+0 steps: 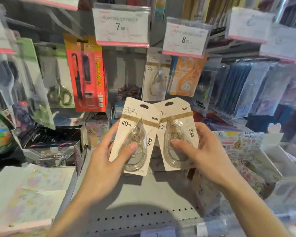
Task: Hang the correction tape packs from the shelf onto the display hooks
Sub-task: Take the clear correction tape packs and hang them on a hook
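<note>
I hold two beige correction tape packs above the grey shelf (143,199). My left hand (109,161) grips the left pack (135,127), thumb on its clear blister. My right hand (202,151) grips the right pack (179,120) the same way. The left pack's edge overlaps the right one. Both hang holes point up and away from me. Behind them, one matching 40m pack (156,76) hangs on a display hook under the 8.00 price tag (184,39). The hook itself is hidden by the tag.
An orange correction tape pack (184,77) hangs to the right of the beige one. A red pen pack (87,74) and scissors (58,82) hang at left under the 7.90 tag (121,26). Sticker trays (246,151) stand right, notebooks (29,190) left.
</note>
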`<action>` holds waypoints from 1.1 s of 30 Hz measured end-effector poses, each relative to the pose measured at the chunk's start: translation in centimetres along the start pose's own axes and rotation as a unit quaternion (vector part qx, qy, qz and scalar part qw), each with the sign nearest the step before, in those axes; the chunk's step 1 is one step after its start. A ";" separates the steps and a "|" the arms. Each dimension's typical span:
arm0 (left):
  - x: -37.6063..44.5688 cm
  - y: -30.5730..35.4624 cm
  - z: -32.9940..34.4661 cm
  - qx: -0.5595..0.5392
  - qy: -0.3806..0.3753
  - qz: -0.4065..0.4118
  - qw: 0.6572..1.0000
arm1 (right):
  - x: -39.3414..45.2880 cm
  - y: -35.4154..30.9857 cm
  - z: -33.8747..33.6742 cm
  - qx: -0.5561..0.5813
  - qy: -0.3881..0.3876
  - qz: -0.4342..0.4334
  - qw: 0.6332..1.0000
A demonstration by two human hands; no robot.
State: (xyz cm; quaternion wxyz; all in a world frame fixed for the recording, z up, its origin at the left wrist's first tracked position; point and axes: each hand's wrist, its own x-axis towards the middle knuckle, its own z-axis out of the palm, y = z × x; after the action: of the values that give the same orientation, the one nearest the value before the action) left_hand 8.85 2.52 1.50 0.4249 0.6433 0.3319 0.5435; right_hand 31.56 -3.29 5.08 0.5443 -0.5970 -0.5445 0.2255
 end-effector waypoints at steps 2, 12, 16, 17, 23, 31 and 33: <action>0.0 1.6 1.5 0.013 0.009 0.019 1.000 | 0.7 -0.7 -2.2 -0.005 -0.010 -0.023 1.000; 1.5 6.8 6.5 0.090 0.092 0.072 0.989 | 4.9 -3.2 -8.7 0.006 -0.044 -0.086 0.995; 1.8 8.0 5.1 0.144 0.101 0.067 0.982 | 6.4 -4.0 -8.5 0.020 -0.036 -0.104 0.994; 2.0 8.2 4.7 0.153 0.097 0.067 0.981 | 6.7 -4.2 -8.4 0.025 -0.036 -0.108 0.993; 3.0 9.0 3.0 0.205 0.072 0.081 0.973 | 7.0 -4.4 -8.5 0.079 -0.032 -0.109 0.990; 2.8 10.4 2.0 0.230 0.029 0.118 0.965 | 6.1 -4.9 -9.4 0.126 -0.072 -0.125 0.982; 3.0 11.0 1.8 0.235 0.028 0.133 0.962 | 6.2 -5.0 -9.6 0.132 -0.074 -0.128 0.980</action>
State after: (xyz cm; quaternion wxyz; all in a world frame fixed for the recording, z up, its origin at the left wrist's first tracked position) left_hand 10.84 0.27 12.62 0.1761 0.7481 0.3730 0.5197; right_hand 39.68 -2.56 14.45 0.6011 -0.4270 -0.6204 0.2673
